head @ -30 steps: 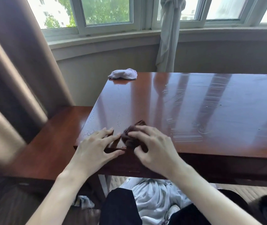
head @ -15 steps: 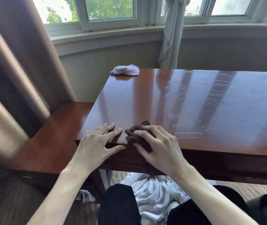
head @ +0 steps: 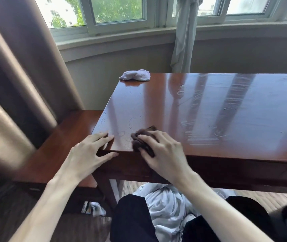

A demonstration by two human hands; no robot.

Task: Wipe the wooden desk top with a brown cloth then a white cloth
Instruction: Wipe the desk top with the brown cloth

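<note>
The glossy wooden desk top (head: pixel 209 110) shows water droplets and wet streaks. A crumpled brown cloth (head: pixel 140 140) lies at its near edge, close to the near-left corner. My right hand (head: pixel 165 154) covers the cloth, fingers curled over it and thumb against its near side, pressing it on the wood. My left hand (head: pixel 90 154) rests on the near-left corner with its fingers flat on top and its thumb along the front edge. A bunched white cloth (head: pixel 135 75) sits at the far-left corner.
A lower wooden side surface (head: pixel 66 137) adjoins the desk on the left, beside brown curtains (head: pixel 17 75). A grey curtain (head: pixel 182 41) hangs at the bay window behind. White fabric (head: pixel 167 206) lies under the desk by my knees.
My right hand has slid the brown cloth a little to the right, away from my left hand. My left hand has stayed on the corner. The view has tilted slightly.
</note>
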